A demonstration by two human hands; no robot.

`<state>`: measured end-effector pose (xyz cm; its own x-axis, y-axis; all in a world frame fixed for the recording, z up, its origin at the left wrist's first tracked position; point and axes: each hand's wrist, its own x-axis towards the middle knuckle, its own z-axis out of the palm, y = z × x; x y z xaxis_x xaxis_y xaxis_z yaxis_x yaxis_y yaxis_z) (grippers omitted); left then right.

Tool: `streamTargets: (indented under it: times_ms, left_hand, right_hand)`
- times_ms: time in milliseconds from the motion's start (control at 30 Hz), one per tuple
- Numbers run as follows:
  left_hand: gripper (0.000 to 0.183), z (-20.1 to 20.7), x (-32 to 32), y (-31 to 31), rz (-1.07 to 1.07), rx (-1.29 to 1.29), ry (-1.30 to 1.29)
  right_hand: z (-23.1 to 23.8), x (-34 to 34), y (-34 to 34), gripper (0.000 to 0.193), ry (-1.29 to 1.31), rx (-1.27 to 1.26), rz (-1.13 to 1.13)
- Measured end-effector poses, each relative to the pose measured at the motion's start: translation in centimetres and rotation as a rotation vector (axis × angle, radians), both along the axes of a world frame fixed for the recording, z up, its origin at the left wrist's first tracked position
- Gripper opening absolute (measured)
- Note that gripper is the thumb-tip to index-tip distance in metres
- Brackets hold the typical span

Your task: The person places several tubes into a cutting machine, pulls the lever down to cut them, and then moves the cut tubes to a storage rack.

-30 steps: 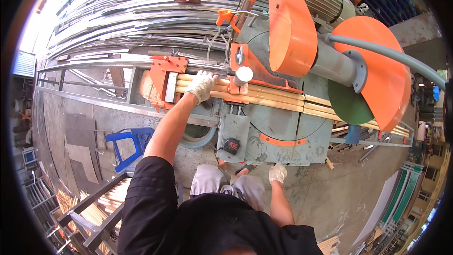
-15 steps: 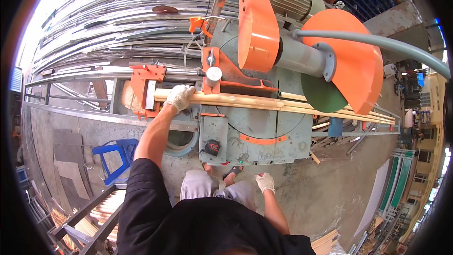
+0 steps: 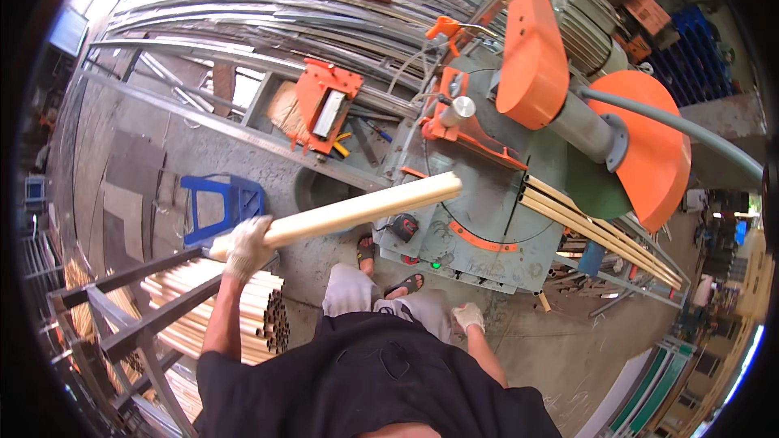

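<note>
Left of the saw (image 3: 586, 128), the left hand (image 3: 249, 246) clamps likely stiff tubes (image 3: 365, 208), best gripped mid-length; right hand (image 3: 469, 317) closure unclear.

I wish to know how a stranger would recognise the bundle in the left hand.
Find the big saw with orange guards. To its left, the left hand holds the bundle of pale tubes, far end toward the saw. Unlike the stack below and the tubes by the green disc, it is held in mid-air.
</note>
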<state>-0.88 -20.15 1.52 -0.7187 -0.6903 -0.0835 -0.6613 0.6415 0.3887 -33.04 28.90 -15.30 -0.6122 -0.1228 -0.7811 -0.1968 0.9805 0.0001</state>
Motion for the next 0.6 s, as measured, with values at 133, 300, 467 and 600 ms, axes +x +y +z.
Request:
streamTargets:
  times_ms: [133,300,467,600]
  left_hand:
    - [0.042,0.0,12.0,6.8,0.251,0.079,-0.262]
    - [0.040,1.4,12.8,10.7,0.424,0.311,-0.602]
    - [0.034,-18.3,5.1,5.2,0.268,0.395,-1.012]
    - [0.034,-22.2,-5.7,2.4,0.380,0.586,-1.108]
  right_hand:
    - [-2.0,-3.3,-2.5,0.031,0.134,-0.109,0.105]
    - [-1.6,-4.4,-6.2,0.031,0.073,-0.291,0.125]
    - [-1.9,-2.3,-5.3,0.029,-0.005,-0.311,0.200]
    - [-1.4,-2.5,0.4,0.024,0.014,-0.260,0.155]
